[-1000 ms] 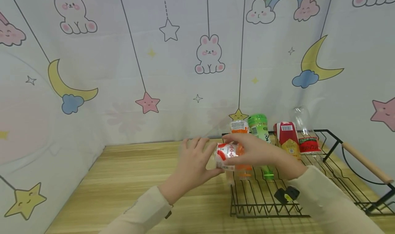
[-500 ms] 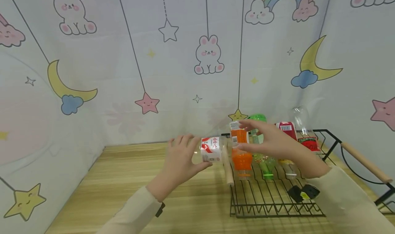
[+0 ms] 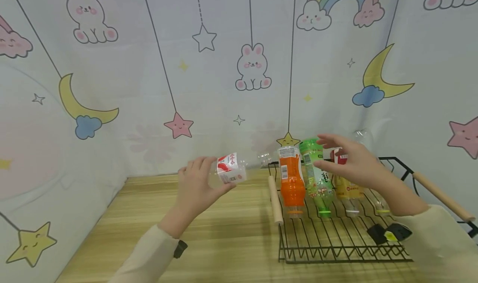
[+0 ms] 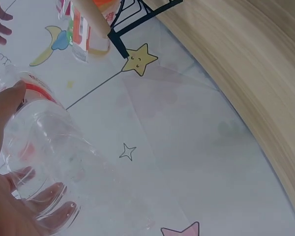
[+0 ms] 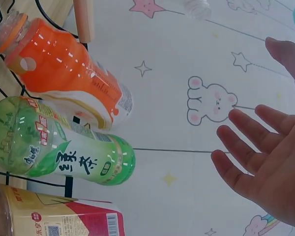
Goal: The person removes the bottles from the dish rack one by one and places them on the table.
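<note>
My left hand (image 3: 196, 187) grips a clear plastic bottle (image 3: 229, 168) with a red and white label. It lies sideways in the air over the wooden table, its uncapped neck pointing right toward the rack. In the left wrist view the bottle (image 4: 73, 152) shows its clear body, with the thumb and fingers around it. My right hand (image 3: 358, 167) is spread and empty, above the black wire rack (image 3: 310, 241). Below and beside it, an orange bottle (image 3: 292, 183) and a green tea bottle (image 3: 316, 175) lean neck-down in the rack.
A red and gold bottle (image 3: 349, 187) leans farther right, partly behind my right hand. Behind my right forearm shows a clear bottle (image 3: 364, 138). Wooden handles stand at the rack's left (image 3: 275, 200) and right sides. A patterned cloth (image 3: 209, 88) hangs behind the wooden tabletop (image 3: 149, 208).
The clear bottle, first between both hands, has moved left in my left hand, and its neck has swung into view. My right hand has let go of it and moved right over the rack.
</note>
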Available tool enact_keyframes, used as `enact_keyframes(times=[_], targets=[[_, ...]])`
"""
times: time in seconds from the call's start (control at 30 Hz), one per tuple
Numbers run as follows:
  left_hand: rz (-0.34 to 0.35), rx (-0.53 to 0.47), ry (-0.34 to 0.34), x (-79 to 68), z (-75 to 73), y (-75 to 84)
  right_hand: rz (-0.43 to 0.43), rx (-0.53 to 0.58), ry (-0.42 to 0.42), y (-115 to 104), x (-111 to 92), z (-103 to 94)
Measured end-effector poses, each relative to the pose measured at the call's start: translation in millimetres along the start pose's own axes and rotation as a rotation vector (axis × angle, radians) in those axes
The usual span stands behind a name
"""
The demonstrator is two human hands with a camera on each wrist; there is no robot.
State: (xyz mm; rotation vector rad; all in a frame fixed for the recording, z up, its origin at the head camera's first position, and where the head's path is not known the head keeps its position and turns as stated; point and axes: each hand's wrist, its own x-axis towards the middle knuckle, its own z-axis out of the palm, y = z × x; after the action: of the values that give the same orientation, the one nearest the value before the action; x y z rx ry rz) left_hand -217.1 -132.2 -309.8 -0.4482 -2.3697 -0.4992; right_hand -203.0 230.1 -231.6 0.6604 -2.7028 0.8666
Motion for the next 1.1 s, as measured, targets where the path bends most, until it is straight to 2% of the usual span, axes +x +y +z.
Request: enact_keyframes(times=[0.13,0.33,0.63,1.1], targets=[[-0.061,-0.043,0.013,-1.0,-4.7,-11.0,0.023,0.020,0.040,11,-2,-6.4],[-0.170,-0.137,0.019,-5.7,-9.8,-31.7,0.107,0.016,0.056,23,-3,-13.6],[-0.274,-0.176,0.052,-10.9,-14.1,-57.0,0.183,0.017,0.100,45,-6,-19.6],[-0.521,-0.290,0.011,-19.4,-21.8,-86.9,0.259,0.023,0.133,79,-13,-28.6]])
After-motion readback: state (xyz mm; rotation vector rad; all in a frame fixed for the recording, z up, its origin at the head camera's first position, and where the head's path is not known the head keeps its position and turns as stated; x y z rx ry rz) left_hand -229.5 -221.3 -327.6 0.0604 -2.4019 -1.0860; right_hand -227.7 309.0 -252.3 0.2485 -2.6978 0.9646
